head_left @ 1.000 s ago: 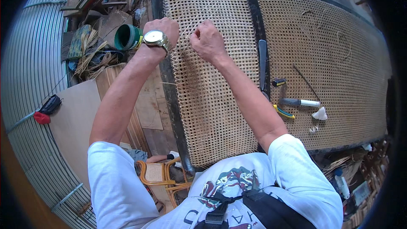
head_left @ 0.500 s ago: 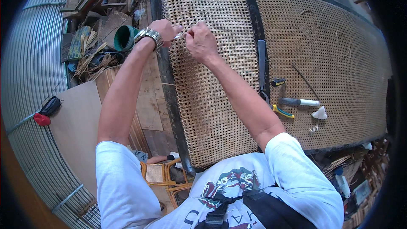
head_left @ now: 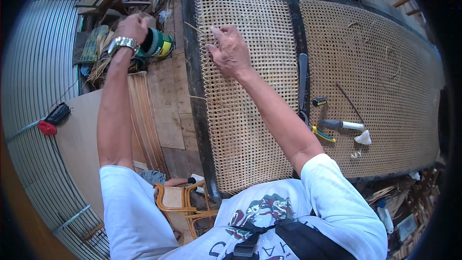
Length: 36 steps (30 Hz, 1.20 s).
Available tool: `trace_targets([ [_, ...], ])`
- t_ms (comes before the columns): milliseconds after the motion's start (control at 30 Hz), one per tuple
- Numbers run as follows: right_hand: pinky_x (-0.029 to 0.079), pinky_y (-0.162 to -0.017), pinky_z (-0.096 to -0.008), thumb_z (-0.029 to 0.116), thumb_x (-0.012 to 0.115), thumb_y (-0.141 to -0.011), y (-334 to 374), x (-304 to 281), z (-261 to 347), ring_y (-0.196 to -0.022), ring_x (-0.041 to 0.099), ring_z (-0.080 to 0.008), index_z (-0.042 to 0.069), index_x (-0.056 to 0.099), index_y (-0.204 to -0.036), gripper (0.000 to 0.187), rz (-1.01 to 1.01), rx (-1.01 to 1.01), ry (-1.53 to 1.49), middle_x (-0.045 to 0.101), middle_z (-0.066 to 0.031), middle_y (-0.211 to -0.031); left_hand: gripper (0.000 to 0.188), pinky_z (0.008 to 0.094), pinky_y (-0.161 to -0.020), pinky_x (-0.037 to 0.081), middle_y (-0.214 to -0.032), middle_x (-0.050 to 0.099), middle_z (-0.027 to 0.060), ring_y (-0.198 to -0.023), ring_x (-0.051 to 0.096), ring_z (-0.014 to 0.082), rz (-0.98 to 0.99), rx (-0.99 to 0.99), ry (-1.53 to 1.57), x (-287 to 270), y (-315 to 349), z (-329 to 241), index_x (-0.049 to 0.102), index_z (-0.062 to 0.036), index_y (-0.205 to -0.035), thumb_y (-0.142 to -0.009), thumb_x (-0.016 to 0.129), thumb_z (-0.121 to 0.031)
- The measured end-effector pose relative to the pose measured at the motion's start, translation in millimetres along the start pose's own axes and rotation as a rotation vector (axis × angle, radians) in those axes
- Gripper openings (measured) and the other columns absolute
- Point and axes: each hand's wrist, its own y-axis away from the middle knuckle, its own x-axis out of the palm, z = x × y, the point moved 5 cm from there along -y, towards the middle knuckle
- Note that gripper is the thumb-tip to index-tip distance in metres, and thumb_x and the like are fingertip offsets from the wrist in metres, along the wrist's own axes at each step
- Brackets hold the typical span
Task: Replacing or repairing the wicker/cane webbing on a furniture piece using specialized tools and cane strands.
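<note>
1. Far left of the left hand stands a ribbed metal sheet [head_left: 48,72]; nearer the body hangs a black-and-red bag [head_left: 56,118].
2. Also on the body side of that hand is a pale board [head_left: 79,144].
3. Just left of and below its wrist lies a bundle of dried strips [head_left: 99,57].
4. The left hand [head_left: 133,28], a metal watch [head_left: 124,44] on its wrist, is off the panel, blurred, its fingers curled; I cannot tell whether it grips anything.
5. Just right of the left hand lies a green container [head_left: 162,43] with a yellow patch, partly behind it; contact cannot be told.
6. Well below that hand, toward the body, show part of another person [head_left: 177,181] and a rattan chair [head_left: 173,198].
7. Left of the right hand, a loose cane strand [head_left: 192,26] crosses the dark frame [head_left: 196,115] toward its fingers.
8. The right hand [head_left: 229,52] is loosely open, thumb and forefinger apart, over the left edge of the woven cane panel [head_left: 250,125], which spreads beneath it and toward the body.
9. Right of the right hand, on the frame's bar, lies a long grey tool [head_left: 302,79].
10. Farther right and nearer the body lie yellow-and-green-handled pliers [head_left: 325,135], a hammer [head_left: 351,125], a thin rod [head_left: 350,102] and a white lump [head_left: 363,137], on a second cane panel [head_left: 385,77].
</note>
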Motion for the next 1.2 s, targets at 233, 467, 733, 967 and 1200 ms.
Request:
trace_targets([
  [233,0.054,-0.070,-0.0312,0.018,0.070,-0.093,-13,26,-15,-0.080,0.066,-0.0139,0.008,0.071,-0.093,0.011,0.104,0.333,-0.814,0.071,-0.0054,-0.091,0.025,0.0461,-0.080,0.055,-0.097,0.073,0.0171,-0.090,0.070,0.0375,0.227,0.178,0.151,30,61,-70,0.073,-0.0111,-0.103,-0.095,0.063,-0.032],
  [467,0.054,-0.075,-0.0309,0.022,0.073,-0.090,-18,18,-25,-0.080,0.063,-0.0164,0.004,0.073,-0.086,0.019,0.042,0.372,-0.315,0.066,-0.0089,-0.091,0.028,0.0476,-0.084,0.056,-0.102,0.073,0.0175,-0.096,0.070,0.0375,0.334,0.263,-0.060,28,64,-119,0.074,-0.0115,-0.105,-0.094,0.058,-0.031],
  [733,0.053,-0.083,-0.0399,0.016,0.066,-0.085,-11,4,-29,-0.085,0.062,-0.0278,-0.002,0.068,-0.075,0.020,-0.015,0.231,-0.141,0.059,-0.0175,-0.093,0.023,0.0440,-0.079,0.059,-0.100,0.074,0.0190,-0.095,0.073,0.0348,0.353,0.407,-0.299,21,61,-155,0.076,-0.0060,-0.100,-0.089,0.060,-0.018],
  [967,0.056,-0.081,-0.0430,0.014,0.063,-0.085,-12,2,-28,-0.085,0.065,-0.0342,-0.004,0.069,-0.083,0.019,-0.039,0.163,-0.064,0.060,-0.0220,-0.095,0.022,0.0439,-0.081,0.060,-0.105,0.074,0.0187,-0.097,0.073,0.0357,0.261,0.447,-0.243,33,72,-159,0.075,-0.0063,-0.103,-0.091,0.060,-0.016],
  [1200,0.053,-0.084,-0.0414,0.022,0.066,-0.087,-12,12,-10,-0.090,0.064,-0.0309,0.003,0.073,-0.086,0.020,0.071,0.296,0.027,0.061,-0.0163,-0.098,0.046,0.0462,-0.078,0.056,-0.093,0.073,0.0204,-0.087,0.071,0.0384,0.436,0.176,0.097,58,53,-120,0.077,-0.0078,-0.095,-0.088,0.068,-0.052],
])
